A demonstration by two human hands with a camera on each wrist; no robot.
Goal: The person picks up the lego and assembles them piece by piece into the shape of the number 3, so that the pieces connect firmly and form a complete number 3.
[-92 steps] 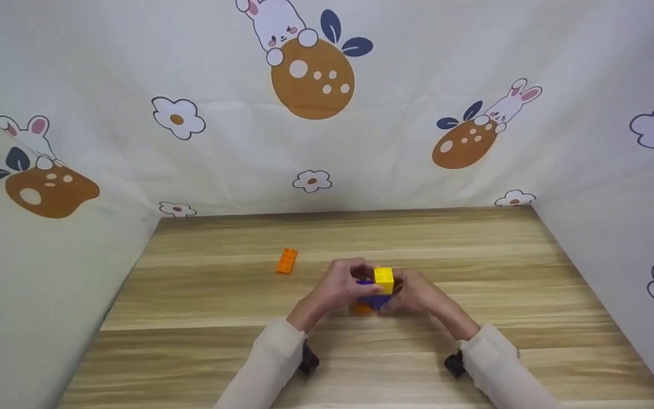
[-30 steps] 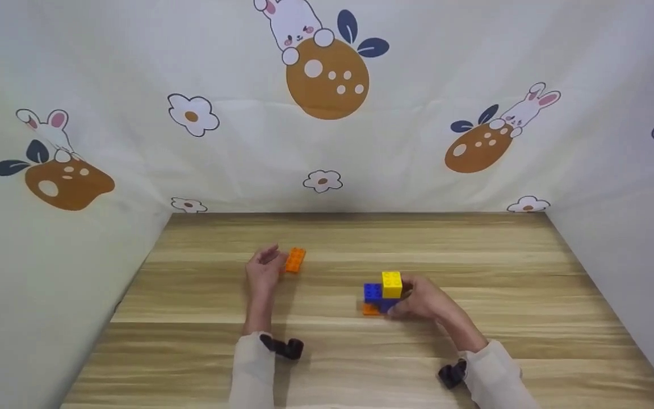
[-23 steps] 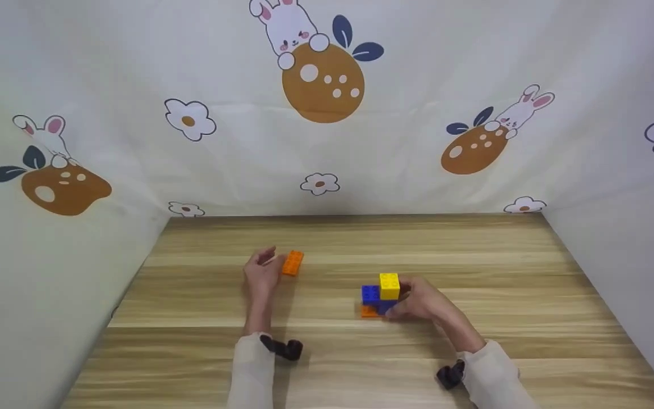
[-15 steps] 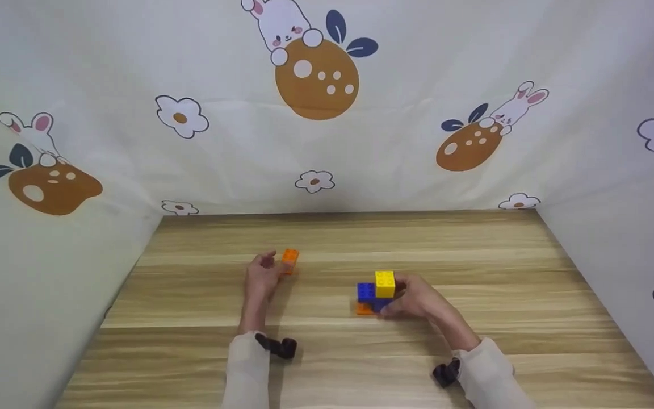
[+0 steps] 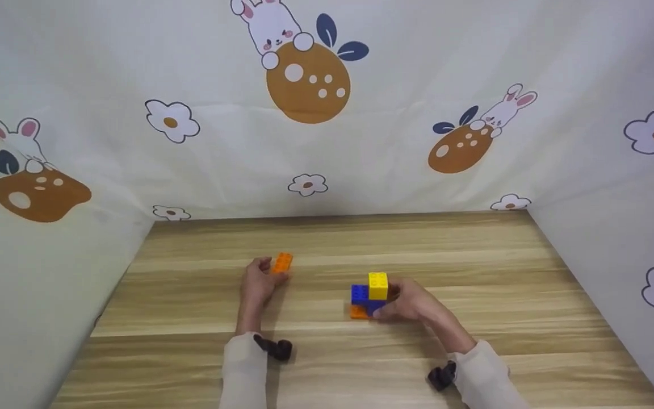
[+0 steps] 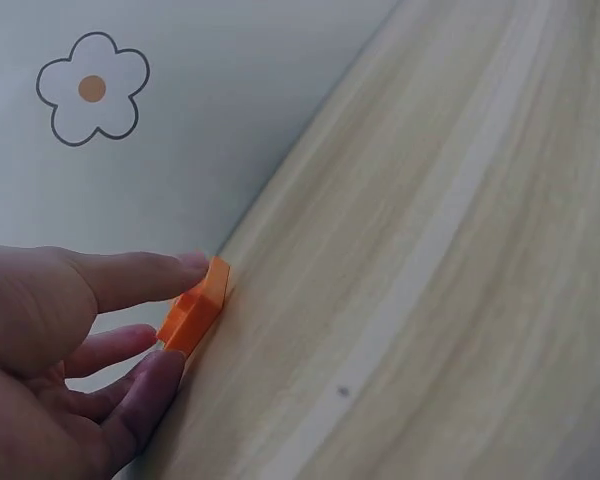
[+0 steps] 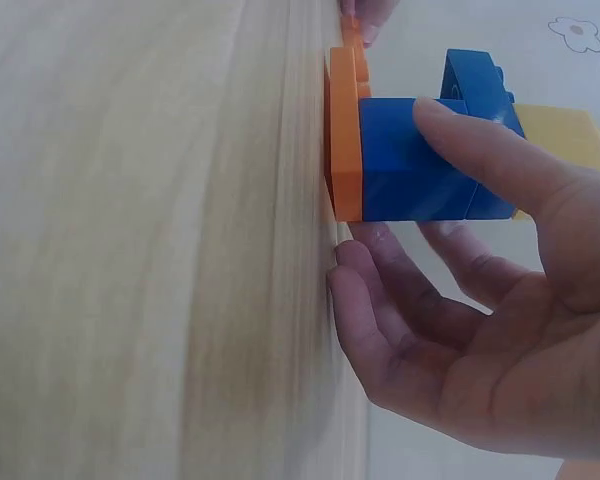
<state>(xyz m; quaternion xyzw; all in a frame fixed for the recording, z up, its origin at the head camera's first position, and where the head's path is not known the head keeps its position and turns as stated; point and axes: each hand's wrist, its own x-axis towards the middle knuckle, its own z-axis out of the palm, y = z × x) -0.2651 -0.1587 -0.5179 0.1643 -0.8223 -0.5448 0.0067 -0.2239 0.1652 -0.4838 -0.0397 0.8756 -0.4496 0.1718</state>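
Left wrist: fingers [image 6: 140, 279] against orange brick [image 6: 196, 310].

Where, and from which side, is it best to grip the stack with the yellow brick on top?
Probably grip the stack by the lower blue brick, from the right, where the right hand is: the brick's sides are flat, and the upper blue brick overhangs on the left.

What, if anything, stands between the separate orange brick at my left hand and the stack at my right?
Nothing visible does. In the head view, only tabletop shows between the separate orange brick, which the left hand touches, and the stack held by the right hand.
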